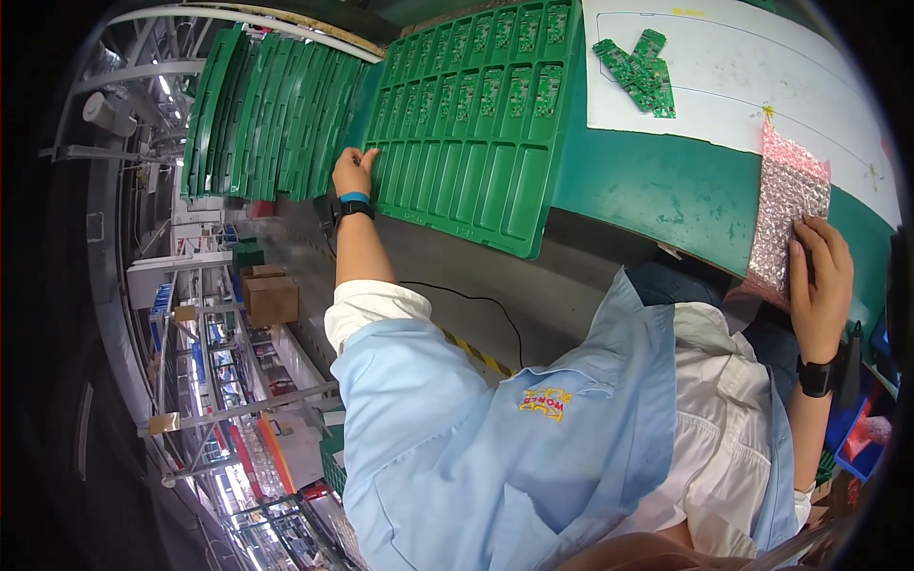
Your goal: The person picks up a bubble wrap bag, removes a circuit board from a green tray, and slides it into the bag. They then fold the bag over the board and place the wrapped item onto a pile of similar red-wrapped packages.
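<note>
A green moulded tray (528,205) slants across the bench, its far two rows of pockets holding green circuit boards (490,92) and its near row bare. At the tray's left edge is my left hand (353,173), fingers curled round the rim and thumb lying toward the pockets. On the right, a pinkish bubble-wrap bag (783,195) lies over the bench's front edge. My right hand (821,276) rests on its right side, fingers extended and slightly apart. Several loose circuit boards (640,76) overlap on a white sheet (709,100) beyond the bag.
Stacked green trays (271,114) stand to the left of the tray. The green bench top (633,190) runs beneath the white sheet. A blue bin (862,433) is by my right forearm. Shelving and a cardboard box (271,300) stand farther left; a black cable (476,295) crosses the floor.
</note>
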The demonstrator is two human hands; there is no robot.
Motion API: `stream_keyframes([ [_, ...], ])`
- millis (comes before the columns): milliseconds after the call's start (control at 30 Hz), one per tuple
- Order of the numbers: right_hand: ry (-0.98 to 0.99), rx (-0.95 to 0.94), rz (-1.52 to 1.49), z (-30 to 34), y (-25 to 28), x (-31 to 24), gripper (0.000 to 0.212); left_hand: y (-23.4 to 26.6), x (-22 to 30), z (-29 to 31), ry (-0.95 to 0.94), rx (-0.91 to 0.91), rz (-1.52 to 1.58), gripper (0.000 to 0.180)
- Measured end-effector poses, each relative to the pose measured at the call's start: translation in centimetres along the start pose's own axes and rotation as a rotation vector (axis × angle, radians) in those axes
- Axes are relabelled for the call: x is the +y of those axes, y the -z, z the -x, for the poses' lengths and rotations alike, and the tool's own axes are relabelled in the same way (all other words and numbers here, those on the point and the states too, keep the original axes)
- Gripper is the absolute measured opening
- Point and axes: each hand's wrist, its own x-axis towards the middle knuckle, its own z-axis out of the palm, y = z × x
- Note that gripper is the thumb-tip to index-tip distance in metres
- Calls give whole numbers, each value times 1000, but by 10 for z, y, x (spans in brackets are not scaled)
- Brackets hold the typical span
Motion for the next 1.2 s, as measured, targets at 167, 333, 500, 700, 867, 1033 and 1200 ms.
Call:
stream_keyframes([
  [167,23,9,-12,-3,-2,0,18,30,9,1,98,263,208,35],
  [333,11,2,-1,-4,3,-1,18,85,94,-5,134,361,954,28],
  [500,10,16,-21,-3,-2,-2,17,139,260,105,-116,-235,1282,20],
  [700,31,71,-19,-3,5,-9,15,93,394,141,-205,-455,1320,17],
  [867,46,101,-29,-4,1,-9,14,21,440,67,-149,-110,972,33],
  [1033,1,87,-50,-4,2,-9,15,-22,439,53,-138,47,921,49],
  [1200,20,96,-39,-3,4,-4,15,-13,428,63,-158,90,1167,59],
])
